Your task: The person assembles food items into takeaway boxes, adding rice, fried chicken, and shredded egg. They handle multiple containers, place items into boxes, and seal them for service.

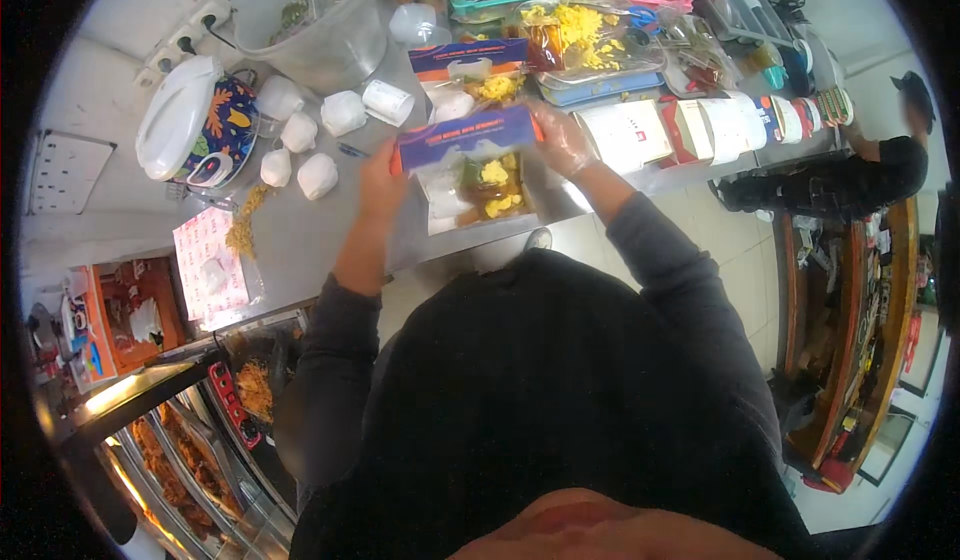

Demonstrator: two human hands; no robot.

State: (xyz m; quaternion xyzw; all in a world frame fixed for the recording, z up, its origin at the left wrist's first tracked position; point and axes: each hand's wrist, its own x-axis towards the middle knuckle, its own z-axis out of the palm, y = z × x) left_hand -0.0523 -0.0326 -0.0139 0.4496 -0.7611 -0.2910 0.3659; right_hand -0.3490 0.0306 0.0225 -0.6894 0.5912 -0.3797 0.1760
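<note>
Both my hands hold the blue and orange printed lid of a cardboard food box (469, 138) over its near part. My left hand (386, 174) grips the lid's left end. My right hand (562, 140), in a clear plastic glove, grips its right end. Inside the box, yellow crumbled food, apparently scrambled egg (504, 205), lies on the right, with white wrapped items on the left. A similar open box (469, 51) stands just behind, also holding yellow food and a white parcel. Several white paper-wrapped balls (317, 177) sit to the left.
The steel counter (322, 234) carries a rice cooker (225, 125), a large translucent tub (322, 42) and a tray of yellow food (585, 35). Folded cartons (626, 136) line the right edge. A person in dark clothes (832, 177) stands at far right. A heated display (187, 462) is lower left.
</note>
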